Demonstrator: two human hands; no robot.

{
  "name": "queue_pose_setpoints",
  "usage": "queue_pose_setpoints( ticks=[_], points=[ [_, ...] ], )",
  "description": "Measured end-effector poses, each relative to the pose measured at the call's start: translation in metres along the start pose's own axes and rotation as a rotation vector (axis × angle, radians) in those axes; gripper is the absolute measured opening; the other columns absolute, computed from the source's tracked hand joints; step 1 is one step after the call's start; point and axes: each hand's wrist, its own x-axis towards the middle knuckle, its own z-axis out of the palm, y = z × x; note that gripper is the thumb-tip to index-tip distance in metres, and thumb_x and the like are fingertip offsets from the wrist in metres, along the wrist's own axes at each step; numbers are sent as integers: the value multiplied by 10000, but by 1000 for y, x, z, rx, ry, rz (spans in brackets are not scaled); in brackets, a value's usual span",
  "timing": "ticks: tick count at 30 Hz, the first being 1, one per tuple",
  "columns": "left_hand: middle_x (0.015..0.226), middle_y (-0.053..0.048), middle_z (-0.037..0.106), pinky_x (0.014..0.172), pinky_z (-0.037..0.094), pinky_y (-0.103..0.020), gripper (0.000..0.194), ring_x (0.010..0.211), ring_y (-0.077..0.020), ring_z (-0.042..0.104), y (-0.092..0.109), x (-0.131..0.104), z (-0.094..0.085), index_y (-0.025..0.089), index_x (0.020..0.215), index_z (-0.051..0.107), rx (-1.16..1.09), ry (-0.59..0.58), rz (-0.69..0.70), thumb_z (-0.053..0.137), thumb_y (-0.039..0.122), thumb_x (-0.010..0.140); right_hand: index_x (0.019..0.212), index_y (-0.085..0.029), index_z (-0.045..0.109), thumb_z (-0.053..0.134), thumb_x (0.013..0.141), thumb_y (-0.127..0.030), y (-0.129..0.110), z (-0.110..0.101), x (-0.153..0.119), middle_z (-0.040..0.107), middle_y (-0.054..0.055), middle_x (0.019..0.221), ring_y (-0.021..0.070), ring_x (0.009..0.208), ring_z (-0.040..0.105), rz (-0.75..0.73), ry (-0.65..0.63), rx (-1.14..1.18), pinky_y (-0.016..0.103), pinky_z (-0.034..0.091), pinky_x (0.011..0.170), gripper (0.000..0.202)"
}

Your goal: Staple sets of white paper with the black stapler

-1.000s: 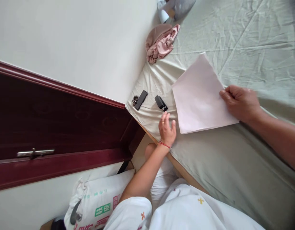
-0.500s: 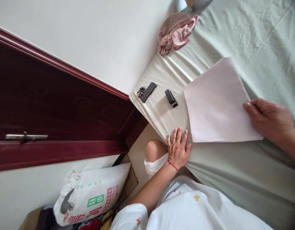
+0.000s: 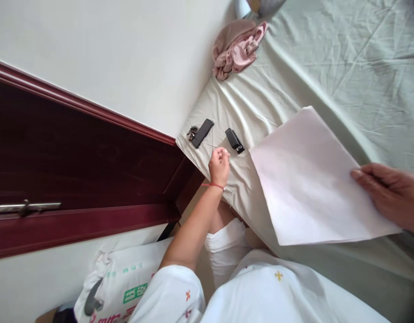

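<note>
As my right hand (image 3: 390,190) pinches white paper (image 3: 317,184) over a creased pale-green sheet (image 3: 378,58), my left hand (image 3: 219,167) curls, whether empty I cannot tell, near a black stapler (image 3: 234,140). Pink cloth (image 3: 238,51) lies far, beside a white wall (image 3: 126,54); left is a dark-red door (image 3: 75,157).

On the white sack (image 3: 117,283) at the near left, we see printed Chinese characters. A green block (image 3: 135,293) carries two in white; the second looks to us like 皮, the first we cannot make out for certain. Toward the sack's far side runs a row of small teal characters (image 3: 125,270), too faint for us to read. Large red characters (image 3: 110,319) stand at the near edge, cut off, so we cannot read them whole.
</note>
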Motion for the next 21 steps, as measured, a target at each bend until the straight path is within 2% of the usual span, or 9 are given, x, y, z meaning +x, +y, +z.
queue_pose_setpoints(
  ticks=[2, 4, 5, 7, 9, 12, 16, 18, 21],
  points=[
    [868, -68, 715, 712, 536, -309, 304, 761, -186, 682, 2, 39, 12, 198, 1120, 587, -28, 64, 17, 610, 441, 938, 670, -361, 510, 431, 776, -673, -14, -1, -3, 573, 25, 578, 277, 528, 554, 20, -58, 30, 434, 407, 575, 339],
    [907, -82, 712, 716, 533, -313, 387, 824, -212, 698, 6, 65, 26, 194, 1158, 570, -33, 40, 41, 714, 409, 871, 649, -350, 502, 425, 760, -661, -21, -2, -5, 552, 30, 555, 275, 517, 541, 4, -63, 41, 434, 402, 582, 340],
    [935, -96, 716, 712, 532, -311, 426, 843, -222, 704, 9, 72, 32, 186, 1166, 572, -15, -5, 14, 757, 380, 835, 645, -344, 503, 416, 758, -667, -22, -3, -6, 546, 31, 547, 270, 511, 534, -8, -52, 46, 429, 399, 581, 353],
    [973, -122, 719, 656, 530, -305, 443, 775, -222, 714, 17, 75, 40, 154, 1175, 583, 60, -68, -131, 762, 350, 820, 650, -329, 515, 391, 758, -706, -20, -3, -6, 541, 26, 540, 252, 498, 523, -32, -26, 60, 409, 395, 571, 412],
    [1032, -143, 718, 573, 520, -297, 470, 653, -199, 701, 25, 66, 42, 126, 1226, 577, 115, -92, -239, 723, 343, 835, 664, -310, 530, 358, 767, -756, -15, -3, -6, 528, 14, 531, 225, 482, 502, -72, -7, 78, 383, 392, 556, 489],
    [1097, -149, 712, 518, 513, -275, 591, 569, -160, 674, 31, 38, 30, 114, 1347, 526, 125, -28, -230, 708, 332, 828, 654, -279, 508, 320, 806, -783, -9, -1, -6, 468, -10, 497, 179, 450, 440, -154, 12, 95, 342, 378, 527, 559],
    [732, -45, 701, 567, 536, -277, 639, 517, -170, 661, 28, -15, 5, 98, 1373, 521, 160, 35, -239, 707, 374, 827, 625, -259, 475, 320, 841, -773, -8, 1, -4, 447, -19, 481, 151, 428, 408, -234, 31, 98, 314, 354, 491, 578],
    [663, -24, 680, 534, 526, -284, 636, 496, -182, 654, 24, -39, -2, 94, 1381, 509, 118, 62, -279, 686, 382, 842, 619, -256, 477, 322, 843, -772, -8, 1, -3, 455, -19, 475, 148, 420, 418, -243, 29, 93, 310, 357, 481, 583],
    [672, -29, 694, 503, 520, -297, 647, 500, -198, 660, 20, -64, 0, 106, 1393, 483, 41, 80, -297, 674, 399, 849, 653, -260, 540, 342, 835, -777, -5, 0, -4, 508, -17, 489, 157, 426, 473, -225, 14, 73, 306, 376, 464, 582]
  ],
)
